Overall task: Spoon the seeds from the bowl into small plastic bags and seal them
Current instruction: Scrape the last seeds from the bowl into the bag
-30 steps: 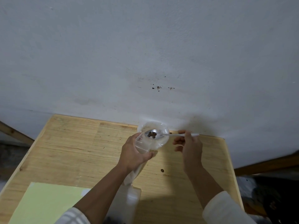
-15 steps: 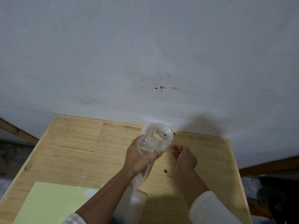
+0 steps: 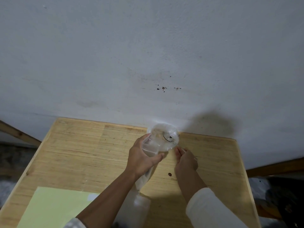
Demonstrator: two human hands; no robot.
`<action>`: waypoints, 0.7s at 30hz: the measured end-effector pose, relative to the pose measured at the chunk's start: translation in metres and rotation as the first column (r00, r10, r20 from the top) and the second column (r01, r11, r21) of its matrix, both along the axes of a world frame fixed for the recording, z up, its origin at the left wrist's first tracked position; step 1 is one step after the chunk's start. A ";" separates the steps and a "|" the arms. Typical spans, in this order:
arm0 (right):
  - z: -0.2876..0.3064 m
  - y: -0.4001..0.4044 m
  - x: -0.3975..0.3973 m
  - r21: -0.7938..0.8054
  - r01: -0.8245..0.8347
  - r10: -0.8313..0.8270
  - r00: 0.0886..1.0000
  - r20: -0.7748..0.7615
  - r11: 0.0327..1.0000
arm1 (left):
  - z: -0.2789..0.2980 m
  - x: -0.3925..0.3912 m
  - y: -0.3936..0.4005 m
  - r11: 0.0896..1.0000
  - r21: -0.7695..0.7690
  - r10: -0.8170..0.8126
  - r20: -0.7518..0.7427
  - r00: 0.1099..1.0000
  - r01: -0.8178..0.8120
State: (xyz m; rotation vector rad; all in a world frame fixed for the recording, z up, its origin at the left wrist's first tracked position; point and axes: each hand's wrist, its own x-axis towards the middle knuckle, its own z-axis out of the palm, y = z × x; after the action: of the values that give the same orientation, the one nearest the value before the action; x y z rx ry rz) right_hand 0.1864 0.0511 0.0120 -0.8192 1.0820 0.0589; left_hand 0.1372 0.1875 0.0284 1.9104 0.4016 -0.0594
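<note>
My left hand (image 3: 141, 157) grips a clear plastic bag (image 3: 162, 139) just below its wide-open mouth, above the wooden table (image 3: 82, 153). The bag's tail hangs down past my wrist toward the table's near edge. My right hand (image 3: 185, 159) pinches the handle of a spoon (image 3: 169, 138) whose bowl sits tipped inside the bag's mouth, with one or two dark seeds on it. A single loose seed (image 3: 170, 174) lies on the table between my forearms. The seed bowl is out of view.
A pale green sheet (image 3: 54, 208) lies on the table at the near left. A white wall (image 3: 148, 55) rises right behind the table's far edge. Wooden rails and dark clutter (image 3: 279, 195) flank the table on both sides.
The spoon was level over the bag's mouth with several seeds; it has dipped into the bag and most seeds are gone. My right hand dropped lower and nearer.
</note>
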 end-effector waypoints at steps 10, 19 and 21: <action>-0.008 -0.005 -0.004 -0.090 -0.038 0.047 0.994 0.101 0.995 | -0.006 -0.003 0.003 1.000 0.004 0.001 -0.036 0.999 -0.001; 0.007 -0.020 -0.008 -0.255 -0.203 0.236 0.966 0.107 0.945 | -0.009 -0.003 0.009 1.000 0.021 0.019 -0.031 0.999 -0.018; 0.013 -0.022 -0.008 -0.314 -0.238 0.283 0.953 0.107 0.919 | -0.009 -0.003 0.010 1.000 0.022 0.019 -0.025 1.000 -0.018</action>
State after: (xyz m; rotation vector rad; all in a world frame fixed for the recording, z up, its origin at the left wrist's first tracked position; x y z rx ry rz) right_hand 0.1782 0.0288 0.0248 -1.2213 0.8427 0.0584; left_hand 0.1337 0.1978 0.0193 1.9283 0.4382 -0.0669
